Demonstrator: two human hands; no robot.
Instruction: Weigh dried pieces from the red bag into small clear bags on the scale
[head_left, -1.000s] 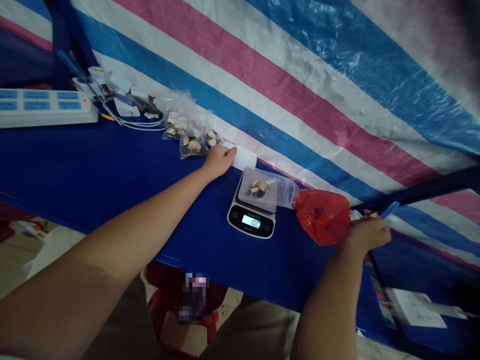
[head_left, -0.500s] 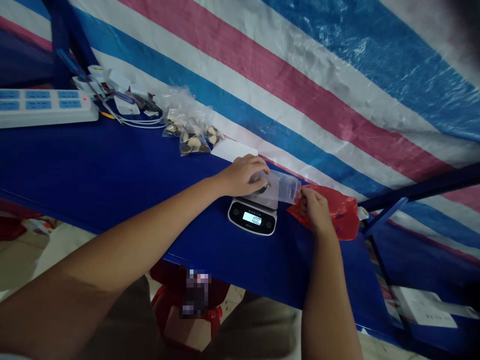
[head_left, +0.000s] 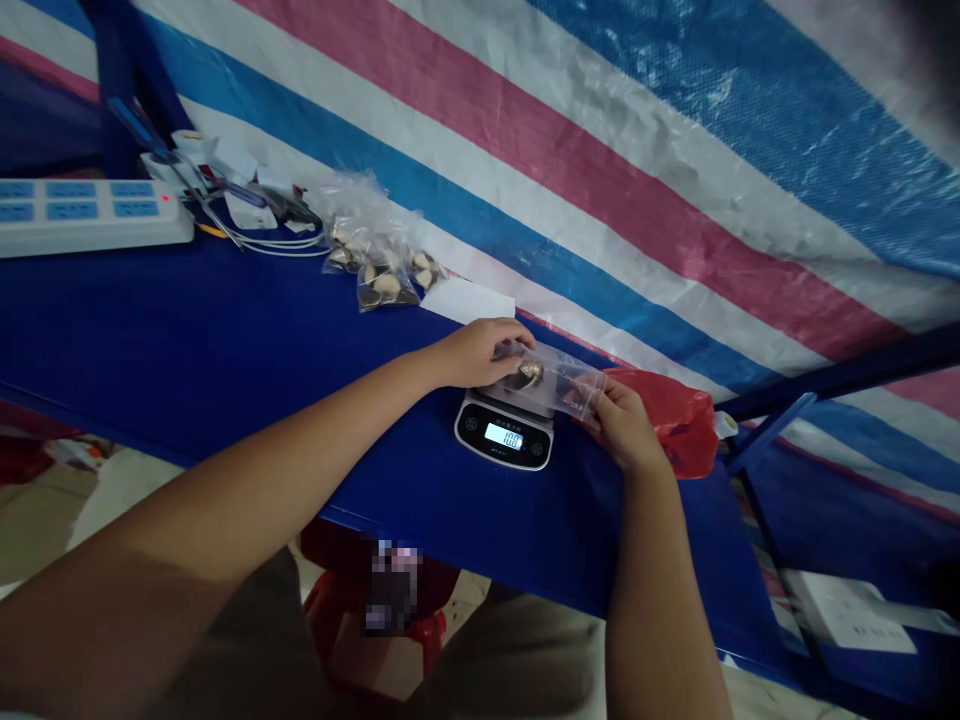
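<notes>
A clear plastic bag (head_left: pixel 561 377) with a few brownish pieces at its left end stretches over the plate of a small digital scale (head_left: pixel 504 432). The lit display seems to read 10.8. My left hand (head_left: pixel 480 352) is closed on the bag's left end, above the plate, its fingertips partly hidden. At the bag's right end, my right hand (head_left: pixel 626 415) pinches the edge between thumb and fingers. Just behind that hand lies a red plastic bag (head_left: pixel 679 420).
Several filled clear bags (head_left: pixel 386 285) are heaped at the back of the blue table (head_left: pixel 225 350), with a white sheet (head_left: pixel 472 299) alongside. To the left are a power strip (head_left: pixel 90 218), cables and tools. A striped tarp (head_left: pixel 525 130) hangs behind.
My right hand has moved slightly left, away from the red bag, and turned while holding the clear bag's end. The left fingers have shifted, showing more of the pieces. The scale has stayed put.
</notes>
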